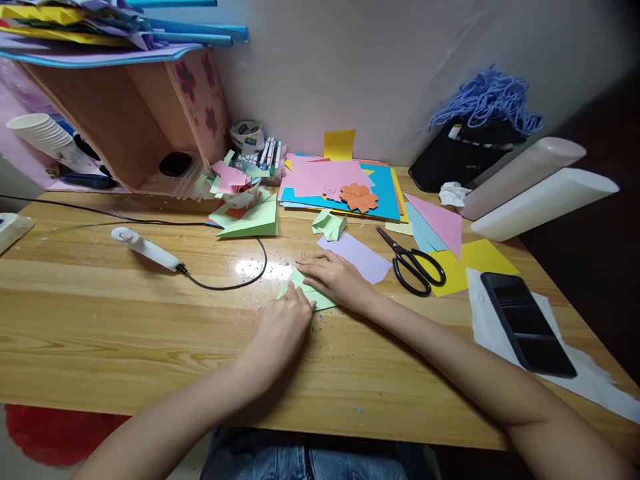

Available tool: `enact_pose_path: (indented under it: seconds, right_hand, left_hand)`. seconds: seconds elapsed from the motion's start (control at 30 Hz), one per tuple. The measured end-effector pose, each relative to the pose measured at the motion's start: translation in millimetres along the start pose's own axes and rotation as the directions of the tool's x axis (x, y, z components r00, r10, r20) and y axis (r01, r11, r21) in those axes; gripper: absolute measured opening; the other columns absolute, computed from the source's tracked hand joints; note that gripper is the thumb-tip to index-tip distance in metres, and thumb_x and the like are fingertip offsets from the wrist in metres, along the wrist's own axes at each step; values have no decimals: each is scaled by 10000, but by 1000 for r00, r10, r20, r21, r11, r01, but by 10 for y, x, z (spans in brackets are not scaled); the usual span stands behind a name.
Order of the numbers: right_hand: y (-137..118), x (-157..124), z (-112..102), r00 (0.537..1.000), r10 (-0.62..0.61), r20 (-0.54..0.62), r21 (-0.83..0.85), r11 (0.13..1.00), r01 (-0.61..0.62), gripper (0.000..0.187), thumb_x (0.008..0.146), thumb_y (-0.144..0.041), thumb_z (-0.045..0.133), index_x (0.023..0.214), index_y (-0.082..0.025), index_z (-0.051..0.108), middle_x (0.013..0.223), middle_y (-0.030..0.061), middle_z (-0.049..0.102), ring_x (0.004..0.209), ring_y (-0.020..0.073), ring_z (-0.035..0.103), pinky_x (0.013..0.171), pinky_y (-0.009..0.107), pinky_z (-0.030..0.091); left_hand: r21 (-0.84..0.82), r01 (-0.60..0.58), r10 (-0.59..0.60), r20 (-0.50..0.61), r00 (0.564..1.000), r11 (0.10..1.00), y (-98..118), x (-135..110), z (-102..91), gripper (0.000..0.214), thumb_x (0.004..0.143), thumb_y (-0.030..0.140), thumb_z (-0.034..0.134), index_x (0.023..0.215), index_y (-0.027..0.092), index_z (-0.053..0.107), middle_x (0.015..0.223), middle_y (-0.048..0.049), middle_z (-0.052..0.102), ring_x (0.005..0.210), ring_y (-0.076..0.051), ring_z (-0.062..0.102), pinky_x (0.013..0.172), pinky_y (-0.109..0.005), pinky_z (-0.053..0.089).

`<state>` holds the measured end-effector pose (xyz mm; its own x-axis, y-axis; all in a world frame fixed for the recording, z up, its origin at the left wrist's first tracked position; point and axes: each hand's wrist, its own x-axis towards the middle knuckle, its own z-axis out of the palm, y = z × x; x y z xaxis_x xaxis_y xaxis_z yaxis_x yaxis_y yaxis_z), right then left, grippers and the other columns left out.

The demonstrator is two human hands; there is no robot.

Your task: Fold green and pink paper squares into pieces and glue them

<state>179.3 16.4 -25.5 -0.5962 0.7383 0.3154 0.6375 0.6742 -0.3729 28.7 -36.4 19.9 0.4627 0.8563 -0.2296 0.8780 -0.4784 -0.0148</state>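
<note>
A folded sheet of light green paper [324, 301] lies on the wooden table under both my hands. My left hand [287, 317] has its fingers bent and close together, gripping the paper at its near left part. Stretched across the far right part, the fingers of my right hand [336, 277] lie flat on the paper. Both hands partly hide the sheet and its folds. Just beyond them are a small folded green paper piece [330, 225] and a lilac paper strip [357, 257]. Black-handled scissors [413, 263] lie to the right with their blades pointing away.
An orange paper flower [359, 198] sits on stacked coloured paper at the back. A white glue gun [145, 248] with a black cord lies left. At right are yellow paper [475, 263] and a black phone [527, 323] on tissue. A cardboard box [195, 110] stands back left.
</note>
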Motion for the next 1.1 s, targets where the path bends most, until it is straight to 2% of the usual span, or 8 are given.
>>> enact_pose_path:
  seconds: [0.1,0.17,0.27,0.47,0.63,0.87,1.03,1.1]
  right_hand:
    - [16,3,-8,999,-36,-8,2,999,36,289,875,-275,469,1136,-215,578,1161,29,606,1023,198,496,838,370,470]
    - [21,5,-6,999,-41,-15,-6,999,41,294,876,-280,467,1141,-213,575,1177,39,594,1020,201,500,839,382,471]
    - [18,8,-5,1000,-29,-10,-30,999,28,307,871,-279,476,1152,-196,568,1191,58,583,1015,214,507,828,400,475]
    - [-14,2,-17,1000,2,-3,-55,998,-3,328,867,-278,481,1175,-188,551,1207,57,573,1021,224,506,827,407,472]
    - [10,-4,-12,1000,3,11,-32,999,-3,346,856,-276,499,1189,-191,544,1214,51,568,1023,219,491,846,397,463]
    - [107,-1,-21,999,-32,30,50,998,30,405,830,-334,535,1222,-233,515,1218,47,563,1041,217,468,873,410,449]
    - [135,2,-62,994,-69,86,86,994,61,473,793,-388,571,1233,-231,500,1255,59,532,1088,225,453,913,438,419]
    - [147,-7,-62,994,-64,90,102,993,55,500,780,-392,586,1246,-245,482,1257,62,529,1102,226,451,919,448,411]
  left_hand:
    - [-27,36,-38,-53,998,999,-23,14,-2,373,920,250,267,967,51,579,898,-172,620,687,-223,617,547,-301,466]
    - [10,-16,18,-150,988,1000,-71,53,35,333,911,230,296,1038,61,552,1047,-179,584,816,-235,589,627,-315,471]
    - [97,-80,98,-193,976,992,-142,118,93,329,896,182,319,1133,41,499,1142,-192,543,882,-227,547,696,-316,463]
    - [67,-95,103,-121,987,993,-118,112,59,319,889,139,298,969,16,581,914,-200,605,819,-261,563,603,-323,442]
    - [50,37,-32,-102,994,998,5,32,51,349,898,210,329,1020,-14,568,841,-232,621,699,-251,604,536,-298,420]
    - [-4,151,-150,13,989,989,-8,-43,-96,444,919,238,252,876,-10,617,717,-233,642,596,-256,625,452,-270,354]
    - [-127,265,-283,-148,948,956,-261,14,-113,410,914,329,275,800,134,618,708,-128,652,662,-235,620,523,-281,366]
    - [-220,185,-235,-226,945,958,-346,71,-52,280,853,382,440,923,157,591,845,-101,644,818,-230,601,590,-273,388]
